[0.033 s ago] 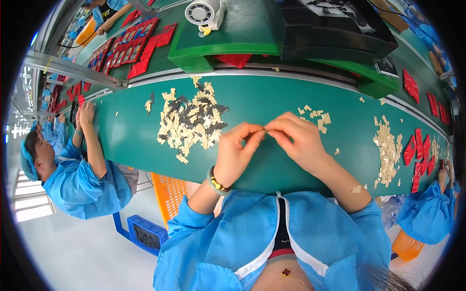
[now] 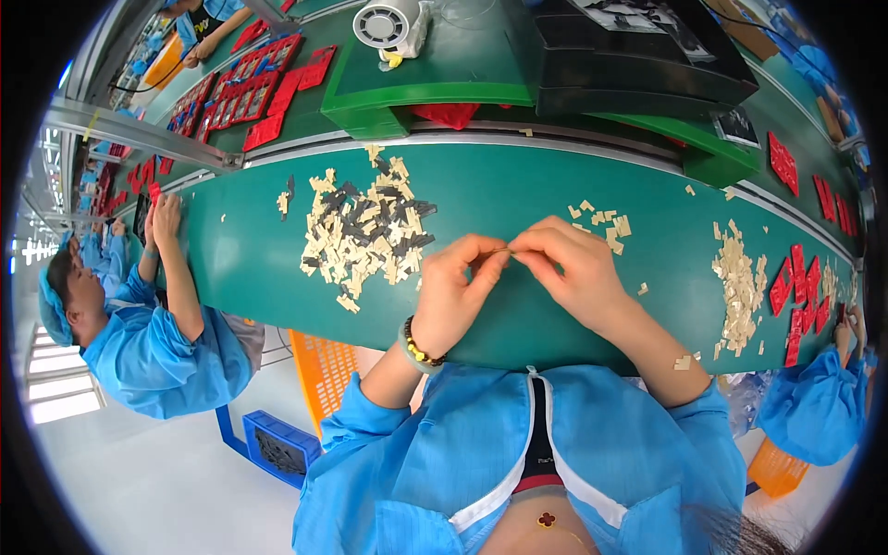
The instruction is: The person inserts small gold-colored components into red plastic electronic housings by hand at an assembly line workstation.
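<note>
My left hand (image 2: 455,285), a bracelet and bangle at its wrist, pinches thumb and forefinger together. My right hand (image 2: 575,276) meets it fingertip to fingertip in a like pinch. Between them shows a small thin piece (image 2: 504,251), mostly hidden by the fingers and too small to name. Left of my hands lies a heap of small flat cream and dark grey pieces (image 2: 365,227) on the green tabletop (image 2: 250,250). Several loose cream pieces (image 2: 610,225) lie just beyond my right hand.
Farther right are a second cream heap (image 2: 737,287) and red packets (image 2: 797,301). A green shelf (image 2: 435,94) bearing a small fan (image 2: 384,26) and a black box (image 2: 638,79) stands behind. Co-workers sit at left (image 2: 157,342) and right (image 2: 814,407).
My fingertips have parted very slightly, and more of the thin piece shows between them. Both hands have shifted a little to the right.
</note>
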### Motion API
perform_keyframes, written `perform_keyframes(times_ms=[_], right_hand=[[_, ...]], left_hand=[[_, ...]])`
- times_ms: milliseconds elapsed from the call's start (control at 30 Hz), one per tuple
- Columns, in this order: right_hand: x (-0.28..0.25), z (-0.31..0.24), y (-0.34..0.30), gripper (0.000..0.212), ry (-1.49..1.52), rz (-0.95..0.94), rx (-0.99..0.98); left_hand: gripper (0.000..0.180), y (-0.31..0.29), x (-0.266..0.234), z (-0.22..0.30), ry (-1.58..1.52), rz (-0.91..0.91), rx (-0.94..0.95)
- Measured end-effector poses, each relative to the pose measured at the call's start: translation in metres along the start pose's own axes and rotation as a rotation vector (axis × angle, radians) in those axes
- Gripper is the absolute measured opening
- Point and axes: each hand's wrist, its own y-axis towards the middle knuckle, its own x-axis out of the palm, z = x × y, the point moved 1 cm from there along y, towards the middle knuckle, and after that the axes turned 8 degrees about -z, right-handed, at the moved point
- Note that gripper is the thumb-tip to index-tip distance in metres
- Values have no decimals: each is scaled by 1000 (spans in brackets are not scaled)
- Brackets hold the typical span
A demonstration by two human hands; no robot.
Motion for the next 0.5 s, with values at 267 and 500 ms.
perform_keyframes(times_ms=[267,500], right_hand=[[-2,11,16,9,77,127,78],[41,19,-7,14,737,296,349]], left_hand=[[26,19,3,1,-431,110,31],[16,2,17,-23,-1017,-74,-230]])
